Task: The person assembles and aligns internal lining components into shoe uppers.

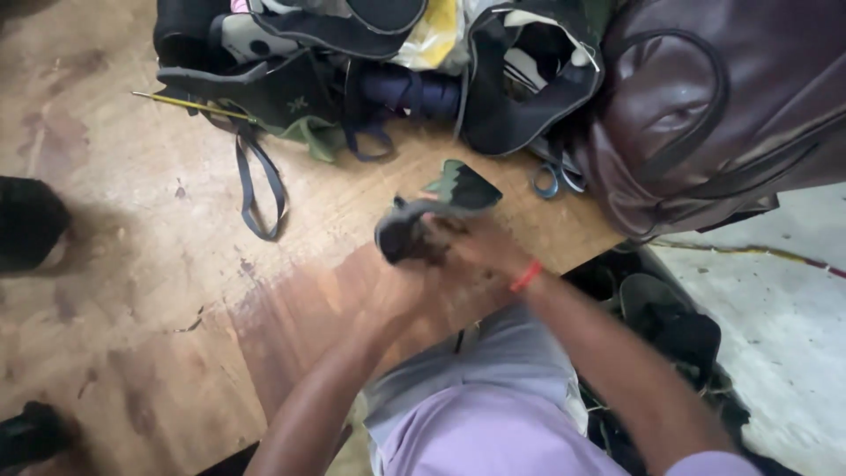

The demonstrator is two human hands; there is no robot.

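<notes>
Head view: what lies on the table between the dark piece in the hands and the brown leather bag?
Scissors with blue handles lie there on the wooden table, beside the brown leather bag; head view.

Both forearms are bare. The right wrist wears a thin red-orange band (526, 276). A lilac short sleeve (709, 464) shows at the right upper arm, and lilac cloth (493, 432) covers the lap, paling to grey near the knees.

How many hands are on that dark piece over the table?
2: the right hand grips the dark piece from the right, the left hand sits under it. Motion blur hides the fingers.
</notes>
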